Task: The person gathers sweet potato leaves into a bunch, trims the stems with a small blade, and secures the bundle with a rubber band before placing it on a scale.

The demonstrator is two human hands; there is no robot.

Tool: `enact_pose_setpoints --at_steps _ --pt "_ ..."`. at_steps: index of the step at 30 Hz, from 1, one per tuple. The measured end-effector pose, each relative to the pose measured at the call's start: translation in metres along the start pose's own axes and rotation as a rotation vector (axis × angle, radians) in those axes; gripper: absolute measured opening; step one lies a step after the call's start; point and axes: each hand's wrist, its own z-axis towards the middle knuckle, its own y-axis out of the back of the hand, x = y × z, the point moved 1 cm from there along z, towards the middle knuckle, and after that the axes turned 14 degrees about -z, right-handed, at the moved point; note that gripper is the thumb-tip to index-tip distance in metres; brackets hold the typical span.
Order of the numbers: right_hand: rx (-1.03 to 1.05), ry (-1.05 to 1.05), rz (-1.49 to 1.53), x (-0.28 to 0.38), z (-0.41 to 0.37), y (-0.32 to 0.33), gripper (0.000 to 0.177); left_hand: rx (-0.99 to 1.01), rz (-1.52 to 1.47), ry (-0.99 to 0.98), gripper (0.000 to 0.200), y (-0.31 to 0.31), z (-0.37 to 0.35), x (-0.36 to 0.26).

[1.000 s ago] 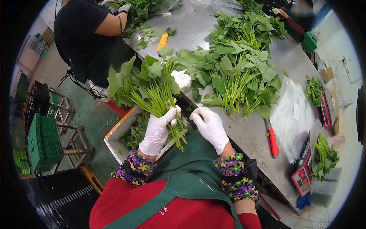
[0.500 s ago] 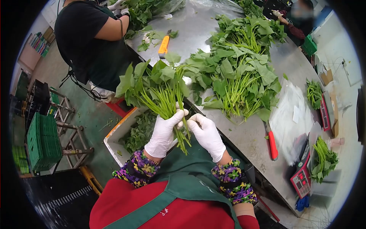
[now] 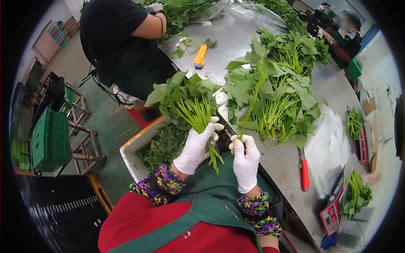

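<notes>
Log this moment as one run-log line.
White-gloved left hand: gripping bunched leafy green stems | white-gloved right hand: pinching separate leafy green sprig | orange-handled tool: lying on grey metal table

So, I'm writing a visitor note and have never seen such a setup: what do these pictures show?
There is no robot here, just a person working. Every picture comes from one camera on that person's head, looking forward and down. The left hand, white-gloved, holds a bunch of green leafy stems; the right hand, gloved too, pinches a single leafy stem. On the grey metal table lie heaped leafy greens, an orange-handled cutter, a red-handled tool and clear plastic. Beside the table, a white box contains more leaves.
</notes>
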Motion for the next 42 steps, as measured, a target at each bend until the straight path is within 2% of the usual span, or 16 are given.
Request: enact_pose_setpoints --at_steps 2,4,6,10,14,18,20,23,24,25,28,30,34,36,38,42 --pt "-0.073 0.162 -0.147 0.002 -0.003 0.001 0.007 0.075 -0.121 0.004 0.046 0.001 0.001 0.003" --pt "-0.086 0.388 -0.462 0.007 0.000 -0.002 0.007 0.100 -0.154 0.016 0.050 -0.002 -0.002 0.002" --pt "0.055 0.501 -0.718 0.000 -0.003 -0.010 0.005 0.128 -0.116 -0.045 0.053 -0.009 -0.006 0.000" --pt "0.100 0.429 -0.684 0.000 -0.005 -0.013 0.006 0.082 0.033 0.016 0.046 -0.008 -0.009 -0.002" --pt "0.173 0.339 -0.602 -0.006 -0.006 -0.010 0.010 0.114 -0.079 0.071 0.037 -0.004 -0.006 -0.001" --pt "0.205 0.351 -0.692 -0.004 -0.004 -0.006 0.011 0.105 -0.144 0.088 0.031 -0.012 -0.008 0.000" --pt "0.197 0.350 -0.608 -0.011 -0.005 -0.004 0.014 0.134 -0.148 0.075 0.024 -0.015 -0.010 -0.001" --pt "0.286 0.231 -0.518 -0.009 0.004 0.018 0.019 0.106 -0.105 0.058 0.021 -0.023 -0.011 -0.007" --pt "0.306 0.185 -0.502 -0.008 0.010 0.027 0.019 0.079 -0.229 0.096 0.018 -0.028 -0.011 -0.011" --pt "0.169 0.216 -0.501 -0.013 0.015 0.035 0.018 0.110 -0.218 0.097 0.019 -0.024 -0.007 -0.012" --pt "-0.151 0.103 -0.594 -0.026 0.032 0.067 0.016 0.139 -0.141 0.086 0.020 -0.020 -0.002 -0.014" --pt "-0.262 -0.036 -0.712 -0.024 0.042 0.085 0.017 0.101 -0.117 0.084 0.027 -0.023 -0.003 -0.014" --pt "-0.254 -0.175 -0.828 -0.038 0.067 0.098 0.024 0.118 -0.143 0.202 0.025 -0.016 -0.004 -0.012" --pt "-0.149 -0.301 -0.939 -0.040 0.077 0.092 0.031 0.113 -0.138 0.231 0.024 -0.015 -0.004 -0.008" --pt "-0.147 -0.239 -1.050 -0.045 0.082 0.085 0.032 0.049 -0.167 0.225 0.022 -0.015 -0.004 -0.006" --pt "-0.256 -0.258 -0.917 -0.039 0.081 0.086 0.026 0.042 -0.157 0.209 0.022 -0.016 -0.006 -0.008"
